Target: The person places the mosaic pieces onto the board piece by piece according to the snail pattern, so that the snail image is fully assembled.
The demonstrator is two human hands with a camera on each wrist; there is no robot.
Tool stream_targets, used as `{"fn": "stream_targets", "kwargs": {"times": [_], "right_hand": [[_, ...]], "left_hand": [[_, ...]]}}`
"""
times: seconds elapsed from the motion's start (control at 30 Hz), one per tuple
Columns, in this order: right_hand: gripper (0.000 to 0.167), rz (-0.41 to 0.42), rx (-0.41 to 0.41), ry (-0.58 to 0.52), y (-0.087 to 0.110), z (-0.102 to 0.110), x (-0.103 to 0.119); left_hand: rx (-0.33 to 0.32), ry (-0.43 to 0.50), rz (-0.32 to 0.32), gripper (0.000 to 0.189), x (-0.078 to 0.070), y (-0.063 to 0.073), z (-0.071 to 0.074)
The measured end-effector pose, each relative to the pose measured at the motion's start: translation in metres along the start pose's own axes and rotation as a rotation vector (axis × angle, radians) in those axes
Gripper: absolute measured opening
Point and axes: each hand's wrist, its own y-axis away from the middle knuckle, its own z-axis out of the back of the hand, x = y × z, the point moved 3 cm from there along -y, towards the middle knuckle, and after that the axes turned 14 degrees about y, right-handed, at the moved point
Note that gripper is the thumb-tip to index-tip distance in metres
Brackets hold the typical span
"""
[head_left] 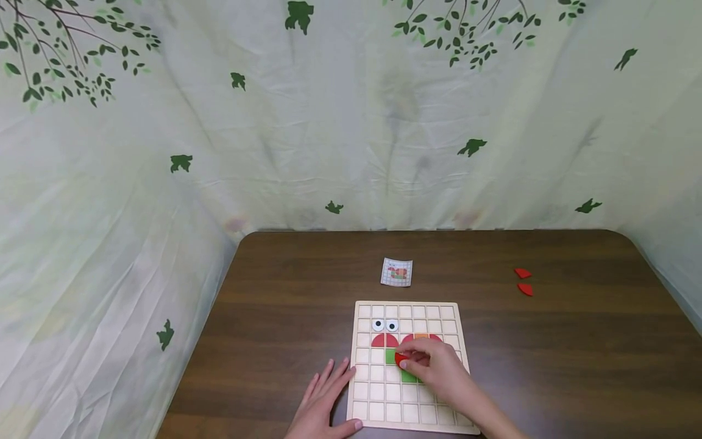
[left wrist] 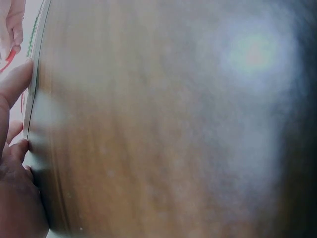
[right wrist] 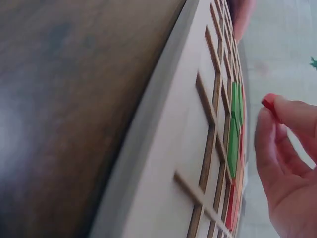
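A red piece (head_left: 401, 359) is pinched between thumb and fingers of my right hand (head_left: 439, 369), above the middle of a white gridded board (head_left: 376, 393). In the right wrist view the red piece (right wrist: 269, 100) shows at the fingertips, raised off the grid. Two eye pieces (head_left: 384, 325), red rounded pieces (head_left: 385, 340), an orange piece (head_left: 421, 336) and green pieces (head_left: 408, 376) sit in the board's cells; my right hand hides some cells. My left hand (head_left: 326, 402) has its fingers spread, touching the board's left edge.
Two loose red pieces (head_left: 524, 281) lie on the brown table (head_left: 576, 353) at the right. Behind the board lies a small picture card (head_left: 397, 272) with a coloured grid figure. A leaf-printed curtain (head_left: 356, 122) hangs along the table's far edge.
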Motion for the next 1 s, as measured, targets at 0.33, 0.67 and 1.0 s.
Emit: {"fn": "stream_targets", "kwargs": {"times": [0.33, 0.67, 1.0], "right_hand": [[0.022, 0.171, 0.085, 0.156, -0.003, -0.011, 0.005], [0.018, 0.2, 0.104, 0.251, -0.009, -0.013, 0.006], [0.017, 0.207, 0.121, 0.27, -0.012, -0.011, 0.01]], "left_hand": [[-0.031, -0.015, -0.059, 0.082, -0.001, 0.001, 0.0], [-0.041, -0.032, -0.077, 0.081, -0.003, 0.002, 0.0], [-0.038, -0.037, -0.083, 0.081, -0.003, 0.002, 0.0]]}}
